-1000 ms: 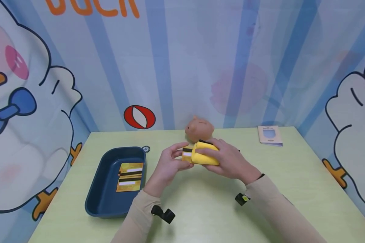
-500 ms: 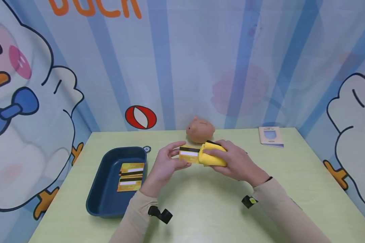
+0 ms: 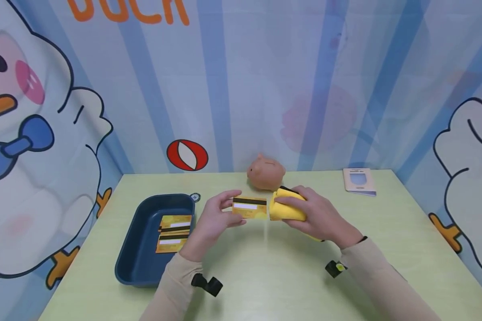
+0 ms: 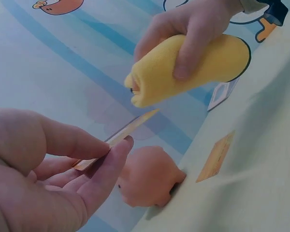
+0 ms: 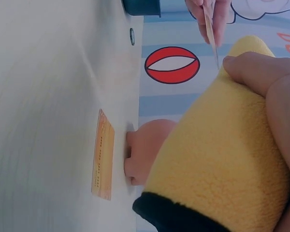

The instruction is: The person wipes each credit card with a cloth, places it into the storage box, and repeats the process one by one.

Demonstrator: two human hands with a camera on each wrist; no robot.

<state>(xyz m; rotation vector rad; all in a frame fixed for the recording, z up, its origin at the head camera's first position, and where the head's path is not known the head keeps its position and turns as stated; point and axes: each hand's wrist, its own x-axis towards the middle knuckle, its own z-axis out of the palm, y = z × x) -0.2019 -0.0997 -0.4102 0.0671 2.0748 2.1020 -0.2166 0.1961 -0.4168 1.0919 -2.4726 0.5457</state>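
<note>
Between thumb and fingers my left hand [image 3: 217, 214] pinches a gold bank card [image 3: 250, 208] by its left end, its dark stripe toward the head camera. My right hand [image 3: 323, 219] grips a folded yellow cloth [image 3: 288, 207] with a black hem. The cloth's near end stands just off the card's free edge. In the left wrist view the held card [image 4: 130, 130] appears nearly edge-on, below the cloth's folded end. Another gold card [image 5: 103, 157] lies on the table in front of the piggy bank [image 3: 266, 173]; the head view hides it.
A dark blue tray [image 3: 124, 263] on the left of the table [image 3: 281, 285] holds gold cards [image 3: 173, 240]. Behind the tray's right corner lies a small round disc [image 3: 195, 197]. A pale booklet [image 3: 359, 181] lies at the back right. A printed curtain [image 3: 261, 80] rises behind the table.
The right hand has moved right with the cloth, sliding it off the card, which was partly wrapped in it. The left hand has shifted slightly left, the card now fully uncovered.
</note>
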